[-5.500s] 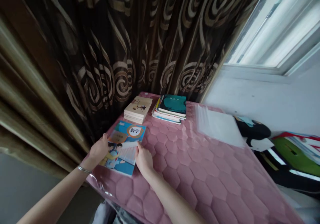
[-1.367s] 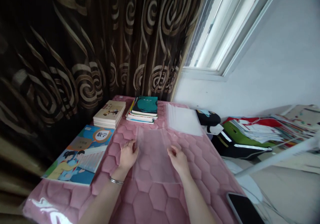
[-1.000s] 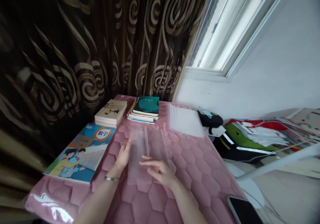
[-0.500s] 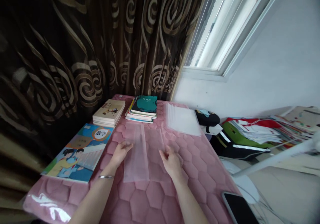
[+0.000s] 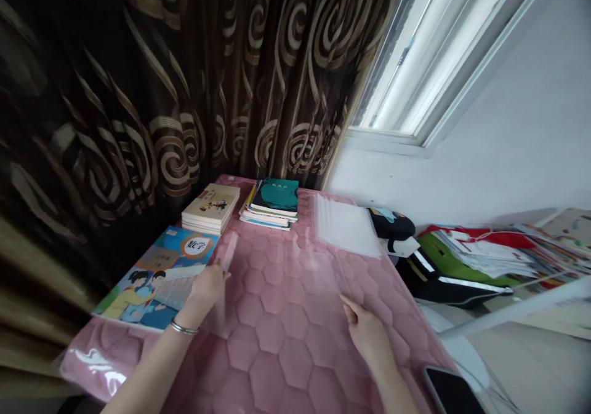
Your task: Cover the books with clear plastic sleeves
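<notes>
A clear plastic book cover (image 5: 325, 278) lies spread wide across the pink quilted table top, seen only by its faint edges and flaps. My left hand (image 5: 207, 286) is closed on its left flap, right beside the maths textbook (image 5: 170, 272). At the opposite side my right hand (image 5: 367, 328) pinches the cover's right edge, fingers bent together. The textbook lies flat at the left with its blue illustrated front up; my left hand and wrist hide its lower right part.
Behind the textbook sits a stack of beige books (image 5: 212, 205). A second stack, topped by a teal book (image 5: 277, 194), stands beside it. More clear covers (image 5: 344, 226) lie at the back right. A phone (image 5: 452, 390) rests at the right edge, near a black-and-green bag (image 5: 450, 260).
The textbook was earlier between my hands and now lies at the left. Since then a folded clear cover has been opened out; my left hand has moved left and my right hand right.
</notes>
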A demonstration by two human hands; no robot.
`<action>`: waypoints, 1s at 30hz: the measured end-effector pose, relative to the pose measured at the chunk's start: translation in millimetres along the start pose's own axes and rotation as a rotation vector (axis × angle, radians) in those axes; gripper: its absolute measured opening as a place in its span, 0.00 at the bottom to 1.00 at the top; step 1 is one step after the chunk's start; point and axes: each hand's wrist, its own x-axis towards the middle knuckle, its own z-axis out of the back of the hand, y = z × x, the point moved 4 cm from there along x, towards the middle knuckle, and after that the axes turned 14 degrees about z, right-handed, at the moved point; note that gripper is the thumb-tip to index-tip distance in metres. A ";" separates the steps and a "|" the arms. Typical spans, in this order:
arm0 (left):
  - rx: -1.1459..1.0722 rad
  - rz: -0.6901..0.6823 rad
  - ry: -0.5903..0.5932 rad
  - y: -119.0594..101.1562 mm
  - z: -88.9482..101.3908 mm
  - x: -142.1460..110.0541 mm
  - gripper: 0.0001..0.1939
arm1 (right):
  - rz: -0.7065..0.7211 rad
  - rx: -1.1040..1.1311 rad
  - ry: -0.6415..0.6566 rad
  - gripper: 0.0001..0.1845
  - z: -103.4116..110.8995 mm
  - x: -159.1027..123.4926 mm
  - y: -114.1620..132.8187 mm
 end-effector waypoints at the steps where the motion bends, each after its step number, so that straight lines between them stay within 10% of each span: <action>1: 0.100 0.006 -0.018 -2.3 -3.3 -7.0 0.18 | -0.014 -0.029 0.026 0.25 -1.7 -2.0 1.3; 8: 0.440 -0.087 -0.284 -48.8 2.5 -52.0 0.25 | -0.021 -0.119 0.096 0.24 3.7 -2.4 14.0; 15: 0.213 -0.561 0.109 -120.6 -49.1 -95.3 0.26 | -0.004 -0.082 0.069 0.23 3.3 -1.6 11.0; 24: 0.135 -0.523 0.211 -107.8 -82.9 -99.9 0.33 | -0.058 -0.192 0.110 0.22 14.8 -1.3 13.1; 30: 0.135 -0.513 0.221 -112.0 -81.4 -101.3 0.33 | 0.209 -0.342 0.064 0.27 11.6 12.5 36.3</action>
